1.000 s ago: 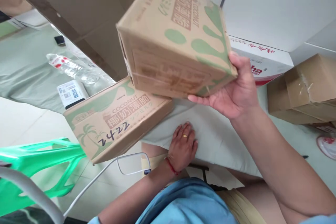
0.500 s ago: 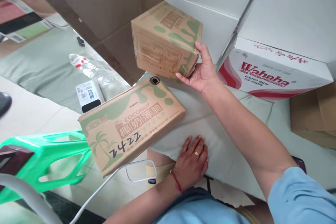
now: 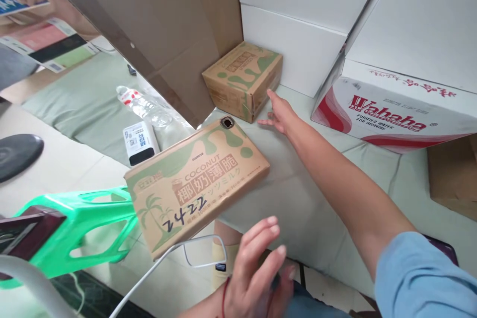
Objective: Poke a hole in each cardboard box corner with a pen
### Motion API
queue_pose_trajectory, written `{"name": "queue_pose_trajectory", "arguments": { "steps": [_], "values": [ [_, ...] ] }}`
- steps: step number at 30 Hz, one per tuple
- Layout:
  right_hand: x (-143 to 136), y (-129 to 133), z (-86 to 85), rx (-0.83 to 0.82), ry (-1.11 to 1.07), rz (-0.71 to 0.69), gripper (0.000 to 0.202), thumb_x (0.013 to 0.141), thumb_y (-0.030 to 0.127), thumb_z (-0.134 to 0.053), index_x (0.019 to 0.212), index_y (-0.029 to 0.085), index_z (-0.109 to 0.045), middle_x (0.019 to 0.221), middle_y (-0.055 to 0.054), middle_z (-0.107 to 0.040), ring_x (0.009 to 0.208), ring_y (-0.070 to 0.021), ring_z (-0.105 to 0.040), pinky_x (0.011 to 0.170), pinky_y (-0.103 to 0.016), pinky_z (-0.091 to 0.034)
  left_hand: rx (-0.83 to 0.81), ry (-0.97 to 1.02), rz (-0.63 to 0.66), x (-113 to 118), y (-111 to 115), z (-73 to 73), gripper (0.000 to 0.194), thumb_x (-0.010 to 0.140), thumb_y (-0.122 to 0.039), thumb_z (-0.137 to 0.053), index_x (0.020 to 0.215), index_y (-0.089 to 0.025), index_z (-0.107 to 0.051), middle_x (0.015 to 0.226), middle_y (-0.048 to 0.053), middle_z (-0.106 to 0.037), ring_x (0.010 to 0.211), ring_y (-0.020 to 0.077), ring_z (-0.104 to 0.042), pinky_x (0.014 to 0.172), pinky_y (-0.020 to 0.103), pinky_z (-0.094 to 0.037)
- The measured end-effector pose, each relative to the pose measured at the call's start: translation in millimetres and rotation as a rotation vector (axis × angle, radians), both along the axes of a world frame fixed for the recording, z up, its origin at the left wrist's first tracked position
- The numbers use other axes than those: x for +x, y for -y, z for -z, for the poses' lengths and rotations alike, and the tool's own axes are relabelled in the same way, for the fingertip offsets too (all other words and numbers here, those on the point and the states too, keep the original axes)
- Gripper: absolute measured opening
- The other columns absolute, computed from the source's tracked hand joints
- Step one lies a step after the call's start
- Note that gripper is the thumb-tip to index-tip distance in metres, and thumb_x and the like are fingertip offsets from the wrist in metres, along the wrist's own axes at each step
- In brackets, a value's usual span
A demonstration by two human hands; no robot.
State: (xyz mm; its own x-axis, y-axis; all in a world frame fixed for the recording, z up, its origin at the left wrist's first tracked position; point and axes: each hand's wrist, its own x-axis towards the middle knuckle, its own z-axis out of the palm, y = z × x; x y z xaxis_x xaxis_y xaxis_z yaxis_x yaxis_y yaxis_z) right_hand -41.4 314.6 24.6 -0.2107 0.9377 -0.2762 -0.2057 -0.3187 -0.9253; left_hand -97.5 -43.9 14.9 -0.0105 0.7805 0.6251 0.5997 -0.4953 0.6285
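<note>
A brown cardboard box with green drip print rests on the cloth-covered surface, in the corner where the brown board meets the white boxes. Beside its right end is my right hand, fingers apart and holding nothing; whether a fingertip still touches the carton I cannot tell. My left hand is raised near my body, palm turned up, fingers loosely curled and apart with nothing in them. In front of it lies a flat coconut carton marked 2422 in black, with a dark-rimmed hole at its top corner.
A Wahaha water box stands at right, with another brown box beyond it. At left are a clear plastic bottle, a small white box, a green plastic stool and a white bent frame. A tall brown board rises behind.
The green-printed box, held tilted in my right hand before, now sits down in the corner, let go. My left hand has lifted off the cloth and turned over.
</note>
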Motion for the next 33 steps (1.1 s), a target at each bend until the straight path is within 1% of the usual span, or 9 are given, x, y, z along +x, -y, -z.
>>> {"name": "queue_pose_trajectory", "arguments": {
  "steps": [5, 8, 13, 16, 19, 23, 26, 29, 33],
  "values": [
    [45.6, 68.4, -16.7, -0.076, 0.114, -0.157, 0.049, 0.086, 0.064, -0.084, 0.099, 0.018, -0.072, 0.112, -0.016, -0.074, 0.106, -0.0262, -0.072, 0.087, -0.044, -0.069, 0.363, -0.025, -0.739, -53.6, -3.3, -14.5, 0.060, 0.088, -0.038, -0.058, 0.147, -0.046, -0.062, 0.119, 0.009, -0.065, 0.104, 0.0401, -0.068, 0.089, 0.073, -0.064],
    [61.1, 112.3, -20.4, -0.061, 0.099, -0.200, 0.054, 0.082, 0.068, -0.088, 0.101, 0.019, -0.076, 0.111, -0.014, -0.078, 0.103, -0.0245, -0.072, 0.084, -0.038, -0.068, 0.578, -0.035, -0.699, -81.1, -16.5, -20.2, 0.051, 0.089, -0.038, -0.054, 0.136, -0.039, -0.073, 0.118, 0.009, -0.068, 0.117, 0.0449, -0.066, 0.115, 0.083, -0.046],
    [62.4, 154.6, -22.0, 0.008, 0.082, -0.232, 0.061, 0.084, 0.075, -0.082, 0.116, 0.022, -0.078, 0.128, -0.011, -0.078, 0.127, -0.0268, -0.069, 0.110, -0.044, -0.059, 0.122, 0.453, -0.723, -84.4, -18.2, -21.9, 0.049, 0.097, -0.030, -0.053, 0.144, -0.032, -0.067, 0.153, -0.001, -0.066, 0.162, 0.0353, -0.040, 0.138, 0.069, -0.026],
    [54.3, 167.3, -22.9, 0.086, 0.124, -0.311, 0.064, 0.091, 0.077, -0.073, 0.130, 0.026, -0.076, 0.143, -0.007, -0.074, 0.146, -0.0278, -0.059, 0.127, -0.048, -0.045, -0.091, 0.661, -0.638, -85.4, -18.2, -16.8, 0.043, 0.109, -0.037, -0.043, 0.143, -0.033, -0.069, 0.159, -0.006, -0.066, 0.160, 0.0279, -0.048, 0.141, 0.059, -0.029],
    [45.2, 179.0, -17.7, 0.115, 0.168, -0.328, 0.067, 0.092, 0.076, -0.073, 0.137, 0.027, -0.074, 0.145, -0.006, -0.074, 0.148, -0.0284, -0.058, 0.133, -0.049, -0.036, 0.007, 0.891, -0.618, -87.3, -23.4, -17.8, 0.039, 0.106, -0.044, -0.054, 0.136, -0.031, -0.075, 0.148, -0.005, -0.074, 0.158, 0.0263, -0.052, 0.142, 0.054, -0.029],
    [57.4, 197.0, -5.0, 0.016, 0.076, -0.115, 0.056, 0.090, 0.067, -0.078, 0.130, 0.027, -0.076, 0.145, -0.004, -0.075, 0.146, -0.0276, -0.061, 0.129, -0.045, -0.043, 0.091, 1.017, -0.409, -72.8, -21.6, -41.1, 0.047, 0.091, -0.049, -0.079, 0.136, -0.036, -0.076, 0.144, -0.005, -0.076, 0.157, 0.0256, -0.053, 0.139, 0.046, -0.035],
    [99.0, 217.3, 1.1, -0.164, -0.023, 0.062, 0.046, 0.084, 0.060, -0.084, 0.118, 0.029, -0.080, 0.140, 0.000, -0.078, 0.139, -0.0257, -0.068, 0.116, -0.039, -0.056, 0.102, 0.876, -0.152, -46.8, -10.5, -65.7, 0.055, 0.093, -0.045, -0.080, 0.147, -0.037, -0.070, 0.160, -0.005, -0.065, 0.156, 0.0272, -0.055, 0.137, 0.042, -0.040],
    [156.9, 247.5, 1.7, -0.239, -0.070, 0.183, 0.042, 0.085, 0.057, -0.082, 0.116, 0.030, -0.081, 0.128, -0.001, -0.083, 0.124, -0.0252, -0.077, 0.100, -0.037, -0.066, 0.071, 0.550, 0.157, -14.6, 0.0, -83.0, 0.077, 0.095, -0.019, -0.070, 0.169, -0.022, -0.046, 0.174, 0.010, -0.049, 0.160, 0.0323, -0.051, 0.136, 0.047, -0.043],
    [220.7, 298.6, -4.6, -0.025, 0.116, 0.290, 0.033, 0.094, 0.059, -0.073, 0.102, 0.029, -0.085, 0.107, -0.006, -0.087, 0.108, -0.0306, -0.083, 0.094, -0.044, -0.069, 0.100, 0.124, 0.373, 26.5, 6.1, -93.0, 0.075, 0.089, -0.003, -0.056, 0.163, 0.000, -0.041, 0.165, 0.030, -0.053, 0.166, 0.0386, -0.039, 0.132, 0.057, -0.046]
  ]
}}
